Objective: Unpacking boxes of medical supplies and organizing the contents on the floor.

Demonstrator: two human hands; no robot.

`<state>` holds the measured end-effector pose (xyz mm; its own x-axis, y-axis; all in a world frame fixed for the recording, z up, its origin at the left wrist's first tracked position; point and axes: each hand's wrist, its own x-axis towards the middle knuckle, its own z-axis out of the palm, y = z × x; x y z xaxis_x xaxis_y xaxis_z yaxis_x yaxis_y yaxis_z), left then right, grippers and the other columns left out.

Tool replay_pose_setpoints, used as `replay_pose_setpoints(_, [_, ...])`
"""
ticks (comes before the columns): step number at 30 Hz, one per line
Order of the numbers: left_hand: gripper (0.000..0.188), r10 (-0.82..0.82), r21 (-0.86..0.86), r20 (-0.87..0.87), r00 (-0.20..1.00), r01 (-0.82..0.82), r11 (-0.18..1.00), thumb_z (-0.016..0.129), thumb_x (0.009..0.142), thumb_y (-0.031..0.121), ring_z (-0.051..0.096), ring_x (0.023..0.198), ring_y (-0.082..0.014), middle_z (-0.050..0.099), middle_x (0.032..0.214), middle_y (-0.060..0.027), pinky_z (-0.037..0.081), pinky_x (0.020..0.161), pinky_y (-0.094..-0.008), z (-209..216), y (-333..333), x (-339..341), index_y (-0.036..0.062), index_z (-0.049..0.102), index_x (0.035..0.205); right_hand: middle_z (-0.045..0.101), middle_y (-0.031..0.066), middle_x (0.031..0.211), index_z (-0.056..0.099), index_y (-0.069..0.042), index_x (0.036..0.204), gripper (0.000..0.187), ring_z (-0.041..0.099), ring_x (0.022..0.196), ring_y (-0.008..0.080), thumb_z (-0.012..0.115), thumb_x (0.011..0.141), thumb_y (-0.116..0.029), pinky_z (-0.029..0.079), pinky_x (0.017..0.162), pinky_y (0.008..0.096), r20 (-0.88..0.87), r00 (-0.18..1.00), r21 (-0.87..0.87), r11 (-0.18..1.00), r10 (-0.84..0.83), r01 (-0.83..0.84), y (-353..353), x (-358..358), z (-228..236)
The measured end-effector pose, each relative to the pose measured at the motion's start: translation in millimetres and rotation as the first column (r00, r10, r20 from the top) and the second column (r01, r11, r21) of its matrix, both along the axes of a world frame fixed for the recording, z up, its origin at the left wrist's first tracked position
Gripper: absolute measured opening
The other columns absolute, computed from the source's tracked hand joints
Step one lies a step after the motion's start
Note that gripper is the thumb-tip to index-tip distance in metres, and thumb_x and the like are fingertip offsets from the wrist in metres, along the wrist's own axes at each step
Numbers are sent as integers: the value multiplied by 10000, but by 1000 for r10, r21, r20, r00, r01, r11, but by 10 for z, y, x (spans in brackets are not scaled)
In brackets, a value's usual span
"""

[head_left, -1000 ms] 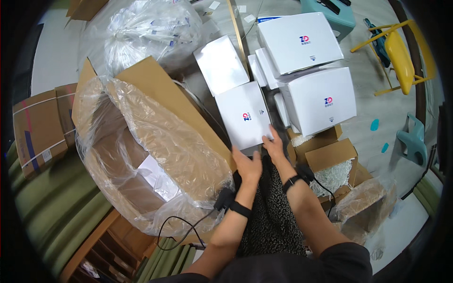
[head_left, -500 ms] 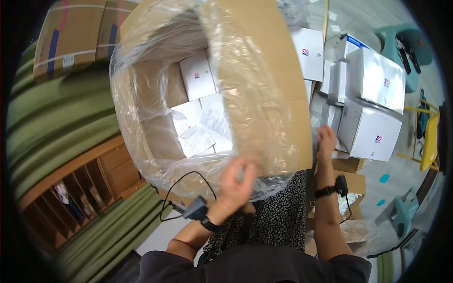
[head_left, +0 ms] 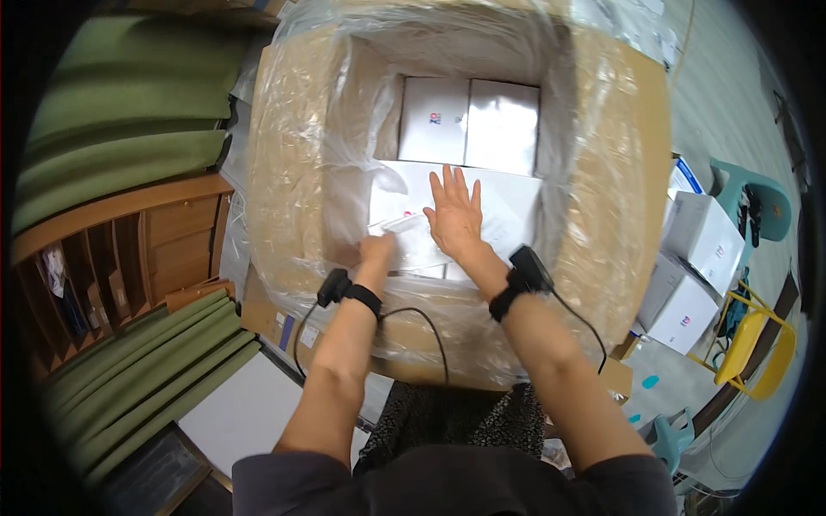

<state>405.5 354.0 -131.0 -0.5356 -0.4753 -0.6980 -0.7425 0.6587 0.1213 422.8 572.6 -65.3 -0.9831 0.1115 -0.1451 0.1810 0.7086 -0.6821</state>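
Note:
Both my hands reach into a large cardboard carton (head_left: pixel 632 172) lined with a clear plastic bag (head_left: pixel 292 172). My right hand (head_left: pixel 456 222) lies open, palm down and fingers spread, over a wide white box (head_left: pixel 516 193). A thin, whitish translucent packet (head_left: pixel 420 248) lies on that box, between my hands. My left hand (head_left: pixel 377 248) is closed at the packet's left edge, its fingertips partly hidden. Farther back in the carton, two white boxes stand side by side: a left one (head_left: pixel 434 120) and a right one (head_left: pixel 503 125).
White boxes (head_left: pixel 680 301) are stacked on the floor at right, near a yellow chair (head_left: pixel 757 348) and a teal stool (head_left: pixel 766 202). A wooden cabinet (head_left: pixel 181 224) and green curtains (head_left: pixel 129 163) stand at left. Cables hang from both wrist devices.
My view has shifted over the carton. My right hand has moved from the floor boxes into the carton and spread open. My left hand has gone from the carton's near rim to the packet inside.

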Motion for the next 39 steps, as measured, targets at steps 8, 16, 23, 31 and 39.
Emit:
replay_pose_setpoints(8, [679,689,372,202,696,-705,604,610,821,341,427,1210,-367,381,1384,-201,320,956,-564,346,139,262,46,347,1373,253,83,1504,277,-44,1429,702,167,1404,250,522,878,-403,58,1127,530,66,960,417,866,274,-276,-64,-319,-747])
replay_pose_setpoints(16, [797,691,689,395,606,-692,214,622,818,540,391,1170,-411,297,1370,-268,304,1007,-531,826,543,115,75,299,1378,289,126,1479,368,-105,1398,617,237,1374,295,512,886,-418,182,1105,513,220,959,414,873,179,-258,182,-1304,-936])
replay_pose_setpoints(23, [654,616,469,733,288,-870,-151,635,837,479,407,1166,-359,395,1342,-180,289,1034,-504,410,876,228,118,387,1323,625,190,1105,649,-27,1079,451,588,1034,325,664,762,-347,446,914,366,379,925,-286,952,4,113,591,-1428,-1389])
replay_pose_setpoints(31, [498,676,682,561,478,-730,-50,620,869,405,451,1183,-261,512,1284,-50,319,1011,-493,722,982,370,158,464,1273,616,122,793,667,-17,784,112,564,776,291,655,763,-126,445,699,370,-343,914,-212,966,-216,148,418,-1101,361])
replay_pose_setpoints(39, [491,445,946,305,842,-214,-244,612,888,256,429,1236,-215,470,1330,-41,348,1058,-402,1803,1574,344,98,415,1309,540,54,790,603,-29,770,129,536,857,246,674,702,-113,374,919,530,-890,401,-145,969,-215,199,785,-468,2440])
